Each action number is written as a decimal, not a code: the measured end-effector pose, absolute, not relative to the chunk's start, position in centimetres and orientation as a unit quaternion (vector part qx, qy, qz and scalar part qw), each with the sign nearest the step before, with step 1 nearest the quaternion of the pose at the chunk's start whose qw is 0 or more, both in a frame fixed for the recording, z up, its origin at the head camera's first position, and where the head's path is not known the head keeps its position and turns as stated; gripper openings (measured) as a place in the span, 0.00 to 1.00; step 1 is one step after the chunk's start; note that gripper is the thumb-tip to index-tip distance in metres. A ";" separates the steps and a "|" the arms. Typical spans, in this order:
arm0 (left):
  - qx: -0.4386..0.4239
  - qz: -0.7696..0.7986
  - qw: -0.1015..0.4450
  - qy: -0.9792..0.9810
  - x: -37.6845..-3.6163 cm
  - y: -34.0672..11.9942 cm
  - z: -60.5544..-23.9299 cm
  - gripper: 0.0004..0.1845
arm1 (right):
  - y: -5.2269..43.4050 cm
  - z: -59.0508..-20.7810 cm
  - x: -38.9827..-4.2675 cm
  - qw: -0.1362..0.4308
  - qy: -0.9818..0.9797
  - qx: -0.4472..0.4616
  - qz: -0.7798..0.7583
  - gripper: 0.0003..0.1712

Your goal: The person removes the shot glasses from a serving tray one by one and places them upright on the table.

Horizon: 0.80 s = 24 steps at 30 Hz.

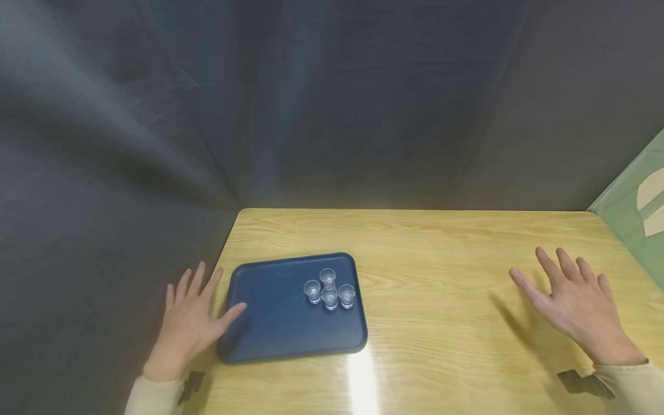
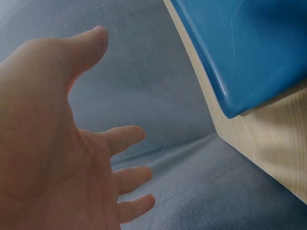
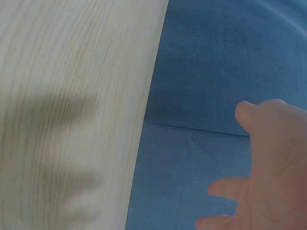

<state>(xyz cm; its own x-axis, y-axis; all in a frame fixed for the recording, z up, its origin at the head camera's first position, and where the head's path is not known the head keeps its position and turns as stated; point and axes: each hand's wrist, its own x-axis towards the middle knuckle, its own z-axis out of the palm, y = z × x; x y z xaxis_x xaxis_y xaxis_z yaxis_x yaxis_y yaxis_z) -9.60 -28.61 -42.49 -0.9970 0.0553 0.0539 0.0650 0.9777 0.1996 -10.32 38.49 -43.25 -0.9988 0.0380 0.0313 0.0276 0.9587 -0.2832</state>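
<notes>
left hand (image 1: 189,325): your left grip is wide open, fingers spread and holding nothing. It sits at the left edge of the tabletop, with the thumb reaching over the tray's left rim. Can't tell from the head view if it's actually touching. In the left wrist view the hand (image 2: 57,143) is out over the grey cloth beside the edge, palm bare.

tray (image 1: 270,334): blue, on the wood tabletop (image 1: 441,323), at about 3 o'clock from your left hand, right next to it. In the left wrist view its rounded corner (image 2: 240,67) hangs a bit over the tabletop edge.

cups (image 1: 329,290): four tiny clear ones, upright, bunched tight in the tray's far right part, roughly 2 o'clock from your left hand, near but clearly apart from it.

right hand (image 1: 576,300): this grip's open too, fingers fanned out and nothing in it, above the right side of the tabletop with its shadow beneath. The tray is way over at 9 o'clock from it, well apart. The right wrist view only catches the thumb and a couple of fingertips (image 3: 225,188) past the tabletop edge.

backdrop (image 1: 332,104): dark grey cloth behind and to the left.

green board (image 1: 640,213): far right edge, about 1 o'clock from your right hand.
</notes>
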 end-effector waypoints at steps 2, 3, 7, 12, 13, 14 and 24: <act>-0.031 -0.101 0.024 -0.994 -9.7 -28.6 -42.5 0.54 | 38.5 -43.3 -10.4 0.018 -0.989 -0.019 0.143 0.54; -0.032 -0.101 0.024 -0.994 -9.7 -28.6 -42.5 0.54 | 38.5 -43.3 -10.4 0.017 -0.989 -0.019 0.143 0.54; -0.034 -0.098 0.020 -0.994 -9.9 -28.7 -42.6 0.55 | 38.5 -43.3 -10.4 0.017 -0.989 -0.022 0.144 0.54; -0.038 -0.098 0.030 -0.994 -10.2 -28.6 -42.5 0.55 | 37.9 -43.0 -10.6 0.031 -0.989 -0.019 0.145 0.54; -0.040 -0.100 0.034 -0.994 -10.3 -28.5 -42.5 0.54 | 37.7 -42.9 -10.7 0.035 -0.989 -0.018 0.144 0.54; -0.042 -0.101 0.038 -0.993 -10.4 -28.4 -42.5 0.54 | 37.5 -42.8 -10.7 0.039 -0.989 -0.017 0.145 0.54; -0.047 -0.112 0.043 -0.992 -11.1 -27.7 -42.5 0.53 | 36.0 -42.4 -11.2 0.058 -0.986 0.000 0.155 0.53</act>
<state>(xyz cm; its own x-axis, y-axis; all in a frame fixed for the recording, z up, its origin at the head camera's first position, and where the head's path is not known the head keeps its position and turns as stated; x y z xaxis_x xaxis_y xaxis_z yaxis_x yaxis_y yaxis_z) -11.10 -27.67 -42.54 -0.9919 0.0846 0.0951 0.1036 0.9706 0.2171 -11.23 35.99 -42.41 -0.9933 0.0182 0.1146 -0.0179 0.9517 -0.3064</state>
